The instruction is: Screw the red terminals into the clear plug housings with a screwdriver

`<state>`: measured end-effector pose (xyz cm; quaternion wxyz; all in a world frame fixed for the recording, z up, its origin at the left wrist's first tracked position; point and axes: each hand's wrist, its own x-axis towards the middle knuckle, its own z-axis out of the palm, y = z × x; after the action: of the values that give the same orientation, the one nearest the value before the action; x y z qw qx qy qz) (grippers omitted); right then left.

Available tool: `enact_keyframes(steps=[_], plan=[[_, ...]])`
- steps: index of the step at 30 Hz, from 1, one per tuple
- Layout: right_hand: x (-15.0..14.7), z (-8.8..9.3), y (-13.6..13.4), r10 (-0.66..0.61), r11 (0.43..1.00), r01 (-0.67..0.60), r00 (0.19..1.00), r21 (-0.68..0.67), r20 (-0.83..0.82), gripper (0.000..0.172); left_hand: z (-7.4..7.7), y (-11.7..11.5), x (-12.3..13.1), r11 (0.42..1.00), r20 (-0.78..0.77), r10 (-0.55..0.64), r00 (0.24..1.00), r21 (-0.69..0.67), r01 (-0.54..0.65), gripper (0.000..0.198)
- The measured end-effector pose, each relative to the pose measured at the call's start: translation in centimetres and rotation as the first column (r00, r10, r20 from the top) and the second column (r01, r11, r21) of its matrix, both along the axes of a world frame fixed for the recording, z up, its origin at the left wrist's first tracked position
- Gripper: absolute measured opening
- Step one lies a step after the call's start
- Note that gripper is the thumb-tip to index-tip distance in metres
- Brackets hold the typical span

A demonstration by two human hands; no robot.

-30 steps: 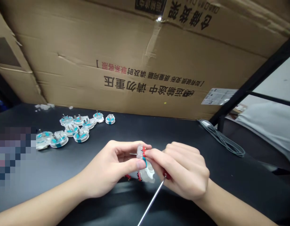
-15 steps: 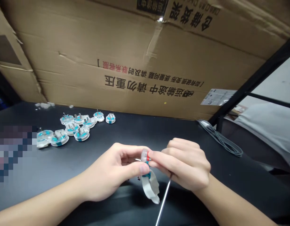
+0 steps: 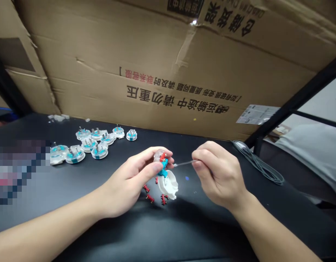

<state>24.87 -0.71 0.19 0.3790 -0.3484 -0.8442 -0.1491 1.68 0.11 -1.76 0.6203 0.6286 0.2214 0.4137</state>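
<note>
My left hand (image 3: 127, 182) is closed on a plug part (image 3: 163, 168) made of clear and teal plastic, with a small red piece (image 3: 163, 157) at its upper end. A white curved shell (image 3: 169, 185) hangs below the teal section. In my right hand (image 3: 218, 174) a thin metal rod-like tool (image 3: 184, 163) is gripped, its tip pointing left, close to the fingers of my left hand. Its kind cannot be made out, and any handle is hidden in the fist. Several small red pieces with brass-coloured ends (image 3: 150, 198) lie on the table under the plug part.
Several clear and teal plug parts with metal pins (image 3: 99, 150) stand at the back left of the black table (image 3: 124, 240). Behind them are small translucent bits (image 3: 59, 118). A coiled grey cable (image 3: 260, 165) lies at right. A cardboard sheet (image 3: 102, 47) walls off the back.
My right hand has drawn away from the plug part to the right and swung the metal tool from pointing down to pointing left. My left hand has raised and tilted the plug part.
</note>
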Motion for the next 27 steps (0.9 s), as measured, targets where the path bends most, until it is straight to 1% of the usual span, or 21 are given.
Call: enact_keyframes(steps=[5,15,17,19,23,25,27], plan=[[-0.3,-0.1,-0.2,-0.076,0.997,0.076,0.997,0.015,-0.009,0.014,0.1,0.0,0.0,1.0,0.029,-0.017,0.999,0.003,0.017,0.022],[-0.3,0.0,-0.2,-0.095,0.995,0.096,0.995,0.021,-0.026,0.016,0.0,0.1,0.0,0.999,0.003,0.011,1.0,0.034,-0.011,0.023],[-0.3,0.0,-0.2,-0.102,0.993,0.103,0.995,0.053,-0.023,0.014,0.0,0.3,0.0,0.997,-0.016,0.054,0.998,0.059,-0.053,0.022],[-0.2,0.1,-0.2,-0.113,0.989,0.113,0.994,0.1,-0.009,0.015,0.1,0.5,-0.1,0.987,-0.047,0.123,0.991,0.11,-0.117,0.021],[0.0,0.2,-0.1,-0.137,0.976,0.132,0.99,0.173,0.016,0.018,0.4,0.9,-0.3,0.949,-0.134,0.248,0.959,0.232,-0.213,0.022],[0.1,0.3,0.0,-0.107,0.979,0.107,0.994,0.174,-0.011,0.015,0.5,1.1,-0.5,0.935,-0.155,0.282,0.947,0.267,-0.234,0.024],[0.4,0.3,0.1,-0.045,0.989,0.054,0.997,0.139,-0.067,0.011,0.6,1.3,-0.6,0.927,-0.155,0.3,0.941,0.282,-0.248,0.024]])
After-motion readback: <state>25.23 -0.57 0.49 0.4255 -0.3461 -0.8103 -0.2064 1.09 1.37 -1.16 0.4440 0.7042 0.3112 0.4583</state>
